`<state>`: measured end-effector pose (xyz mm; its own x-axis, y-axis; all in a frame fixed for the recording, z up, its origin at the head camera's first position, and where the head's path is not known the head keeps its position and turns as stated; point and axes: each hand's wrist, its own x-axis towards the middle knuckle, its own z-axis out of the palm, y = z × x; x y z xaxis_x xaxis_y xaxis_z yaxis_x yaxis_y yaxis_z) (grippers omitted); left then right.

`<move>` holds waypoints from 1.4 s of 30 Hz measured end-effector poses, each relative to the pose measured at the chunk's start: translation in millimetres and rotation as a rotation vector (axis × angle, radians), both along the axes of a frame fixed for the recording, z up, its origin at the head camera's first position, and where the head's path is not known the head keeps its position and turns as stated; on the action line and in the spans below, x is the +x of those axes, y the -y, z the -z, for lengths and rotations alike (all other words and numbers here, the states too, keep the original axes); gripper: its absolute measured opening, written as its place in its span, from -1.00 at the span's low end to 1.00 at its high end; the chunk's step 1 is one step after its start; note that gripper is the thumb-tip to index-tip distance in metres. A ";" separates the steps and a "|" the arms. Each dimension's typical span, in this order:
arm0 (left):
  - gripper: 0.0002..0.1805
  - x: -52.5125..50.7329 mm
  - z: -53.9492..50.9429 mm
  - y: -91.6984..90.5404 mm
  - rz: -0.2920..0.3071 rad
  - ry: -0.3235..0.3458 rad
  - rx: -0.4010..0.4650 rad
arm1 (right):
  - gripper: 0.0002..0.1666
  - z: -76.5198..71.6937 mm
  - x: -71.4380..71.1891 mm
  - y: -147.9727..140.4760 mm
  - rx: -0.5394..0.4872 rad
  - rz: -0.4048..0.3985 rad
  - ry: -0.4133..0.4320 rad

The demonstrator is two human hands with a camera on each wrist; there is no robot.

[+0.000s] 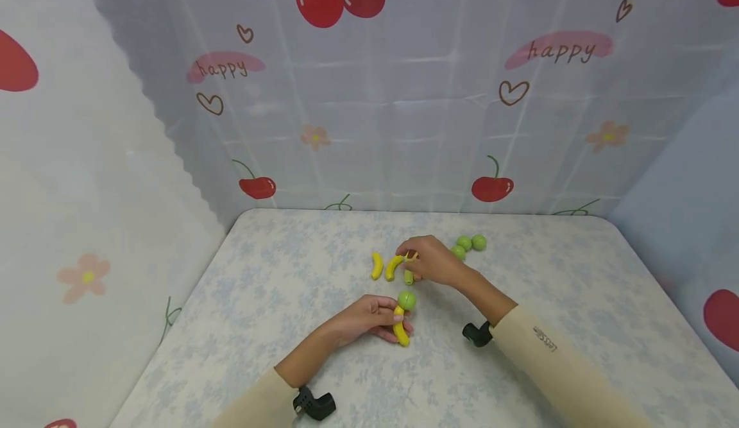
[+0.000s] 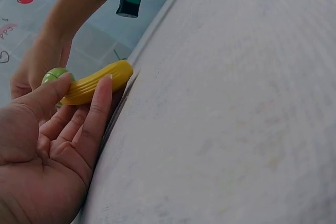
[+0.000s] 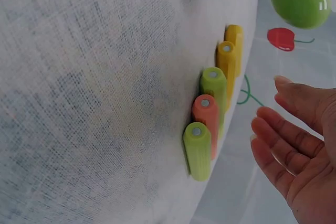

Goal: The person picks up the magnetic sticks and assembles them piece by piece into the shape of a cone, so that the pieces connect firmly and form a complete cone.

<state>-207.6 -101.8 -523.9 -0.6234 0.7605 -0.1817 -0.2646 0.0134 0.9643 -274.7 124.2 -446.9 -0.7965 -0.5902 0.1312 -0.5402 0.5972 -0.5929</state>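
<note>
In the head view my left hand (image 1: 366, 319) pinches a yellow toy banana (image 1: 401, 333) between thumb and fingers, just above the table. A green ball (image 1: 407, 300) sits at the banana's far end, touching it. My right hand (image 1: 434, 261) hovers over a row of small toy pieces, its thumb and fingers apart and holding nothing in the right wrist view. That row has two yellow bananas (image 3: 227, 59), a green stick (image 3: 213, 80), an orange stick (image 3: 205, 109) and another green stick (image 3: 197, 153). Grey round dots show on several near ends.
Several green balls (image 1: 478, 242) lie together behind the right forearm, partly covered by it. The patterned tabletop (image 1: 277, 274) meets curtains printed with cherries at the back and sides. Each wrist bears a black camera (image 1: 314, 404).
</note>
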 end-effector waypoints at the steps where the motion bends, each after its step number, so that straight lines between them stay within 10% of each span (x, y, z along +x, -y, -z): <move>1: -0.60 -0.3 0.4 0.0 -0.002 -0.001 0.004 | -0.67 0.1 -2.5 2.7 0.034 0.004 -0.004; 17: -0.56 -3.1 4.9 -2.1 0.008 0.033 0.053 | -0.75 19.7 -26.3 28.3 0.294 -0.104 -0.087; 42: -0.55 -3.5 4.3 4.4 -0.049 0.064 0.080 | -0.77 1.1 -2.8 15.5 0.232 -0.010 -0.224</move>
<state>-211.1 -106.2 -528.1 -0.6497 0.7428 -0.1618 -0.3238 -0.0777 0.9429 -277.5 108.7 -448.0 -0.7569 -0.6328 0.1636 -0.6486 0.6962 -0.3076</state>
